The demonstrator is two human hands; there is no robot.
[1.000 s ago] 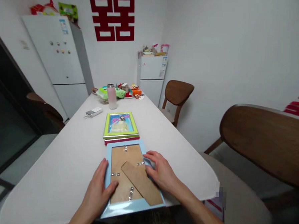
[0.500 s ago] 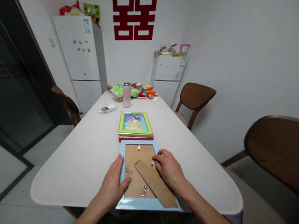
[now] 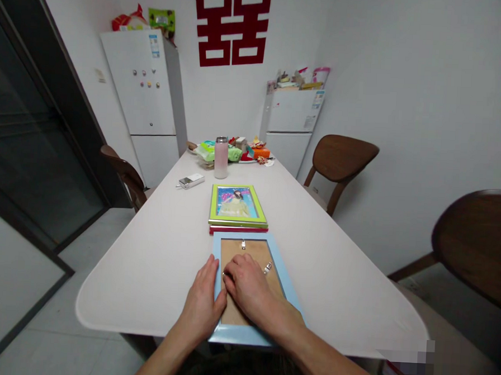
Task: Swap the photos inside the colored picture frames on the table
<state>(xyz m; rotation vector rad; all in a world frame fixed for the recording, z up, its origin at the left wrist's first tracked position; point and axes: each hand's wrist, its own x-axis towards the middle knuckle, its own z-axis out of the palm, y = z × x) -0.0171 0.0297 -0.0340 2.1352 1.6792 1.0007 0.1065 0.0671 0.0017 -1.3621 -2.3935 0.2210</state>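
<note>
A light blue picture frame [image 3: 286, 270] lies face down at the table's near edge, its brown backing board [image 3: 253, 248] showing. My left hand [image 3: 202, 302] lies along the frame's left border, fingers stretched along the outer edge and thumb over the border, holding it. Reaching across the board, my right hand [image 3: 247, 285] has its fingers closed at the left side, over a small metal clip mostly hidden beneath them. Other metal clips show at the top [image 3: 243, 245] and right [image 3: 267, 268]. The right forearm covers the frame's lower right part and the stand.
Just beyond lies a green picture frame [image 3: 260, 213] on a red one [image 3: 240, 230]. Farther along the white table [image 3: 145, 271] are a small white device [image 3: 191, 180], a pink bottle [image 3: 221, 159] and colourful packets [image 3: 235, 154]. Wooden chairs [image 3: 344, 159] flank the table.
My right hand has moved from the clip on the right side to the left side of the backing board. My left hand stays on the left border. The view has shifted slightly.
</note>
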